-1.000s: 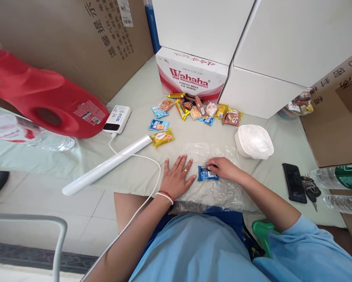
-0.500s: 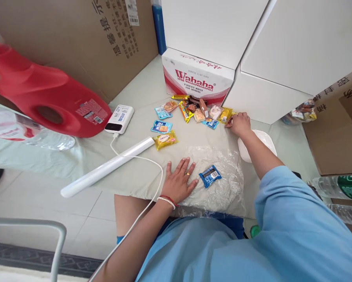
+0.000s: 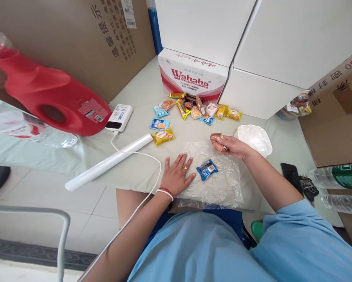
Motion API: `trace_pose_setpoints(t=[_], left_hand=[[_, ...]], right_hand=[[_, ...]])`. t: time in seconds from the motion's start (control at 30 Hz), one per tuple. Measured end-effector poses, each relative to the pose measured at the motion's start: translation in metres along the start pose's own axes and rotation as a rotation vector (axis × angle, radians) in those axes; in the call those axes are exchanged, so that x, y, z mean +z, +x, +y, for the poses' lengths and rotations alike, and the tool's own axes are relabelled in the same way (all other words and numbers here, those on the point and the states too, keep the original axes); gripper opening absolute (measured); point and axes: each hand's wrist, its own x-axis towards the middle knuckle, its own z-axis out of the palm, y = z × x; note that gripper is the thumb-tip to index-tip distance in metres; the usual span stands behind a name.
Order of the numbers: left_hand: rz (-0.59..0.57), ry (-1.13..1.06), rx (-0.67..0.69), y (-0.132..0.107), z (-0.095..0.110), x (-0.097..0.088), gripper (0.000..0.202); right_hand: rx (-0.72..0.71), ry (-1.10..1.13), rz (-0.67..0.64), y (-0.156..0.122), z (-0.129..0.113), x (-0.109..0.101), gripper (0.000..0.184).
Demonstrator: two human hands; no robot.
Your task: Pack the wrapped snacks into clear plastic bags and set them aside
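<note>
Right grip [image 3: 233, 146] pinches brown packet [image 3: 216, 142]; left grip [image 3: 177, 176] splayed flat; tub [image 3: 269, 150] holds clear plastic [image 3: 255, 138].

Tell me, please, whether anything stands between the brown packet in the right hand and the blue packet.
Nothing visible: between the brown packet in the right hand and the blue packet, only clear plastic shows, spread beneath.

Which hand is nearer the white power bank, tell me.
Left. The left hand lies right of and below the power bank in the picture; the right hand is farther right.
</note>
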Motion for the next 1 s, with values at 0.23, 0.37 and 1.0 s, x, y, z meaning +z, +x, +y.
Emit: trace_pose_setpoints(t=[0.23,0.37,1.0], left_hand=[[-0.012,0.035,-0.006,0.0,0.001,0.0,0.065],[-0.017,0.026,-0.008,0.0,0.001,0.0,0.065],[-0.009,-0.026,0.001,-0.001,-0.001,-0.001,0.065]], right_hand=[[-0.067,-0.662,0.506,0.035,-0.014,-0.026,0.07],[-0.268,-1.132,0.659,0.088,-0.041,-0.006,0.06],[-0.46,-0.636,0.126,0.089,-0.036,0.026,0.033]])
